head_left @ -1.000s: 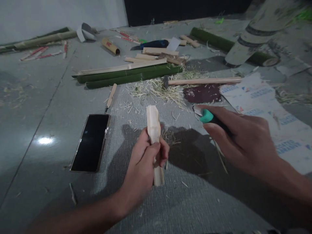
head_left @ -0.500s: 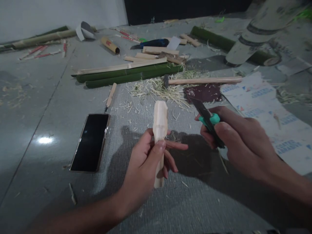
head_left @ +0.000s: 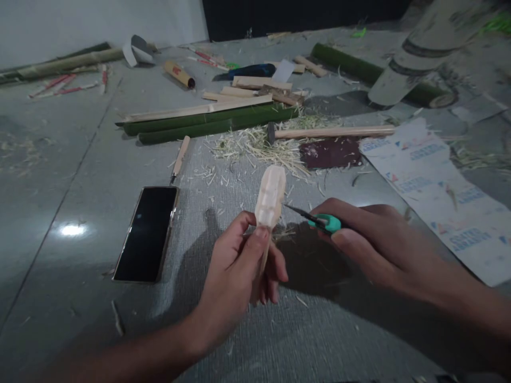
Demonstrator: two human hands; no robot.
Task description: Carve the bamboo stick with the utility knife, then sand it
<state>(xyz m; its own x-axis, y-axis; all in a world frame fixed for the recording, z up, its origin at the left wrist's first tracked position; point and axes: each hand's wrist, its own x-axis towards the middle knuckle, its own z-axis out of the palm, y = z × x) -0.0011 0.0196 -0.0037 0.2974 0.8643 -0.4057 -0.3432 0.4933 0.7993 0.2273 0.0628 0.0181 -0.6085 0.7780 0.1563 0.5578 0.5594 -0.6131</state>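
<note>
My left hand (head_left: 241, 260) grips a pale carved piece of bamboo or wood (head_left: 271, 191) by its narrow lower part, thumb on top. Its wider upper end is hollowed and stands up, tilted slightly right. In my right hand (head_left: 371, 239) is a utility knife (head_left: 325, 222) with a teal and black handle. The dark blade points left, its tip close to the right edge of the carved piece; whether they touch I cannot tell. The fingers under the knife are mostly hidden.
On the grey floor, a phone (head_left: 147, 234) and a wooden-handled chisel (head_left: 181, 159) lie to the left. Beyond are shavings (head_left: 255, 146), a hammer (head_left: 335, 132), sandpaper sheets (head_left: 439, 186), green bamboo strips (head_left: 211, 125) and a blue-handled saw or knife (head_left: 249, 71). Thick bamboo (head_left: 393, 82) lies at back right.
The knife has swung from pointing up and away to pointing left, and moved nearer the carved piece. My left hand has turned that piece, its top leaning right and its hollow showing more.
</note>
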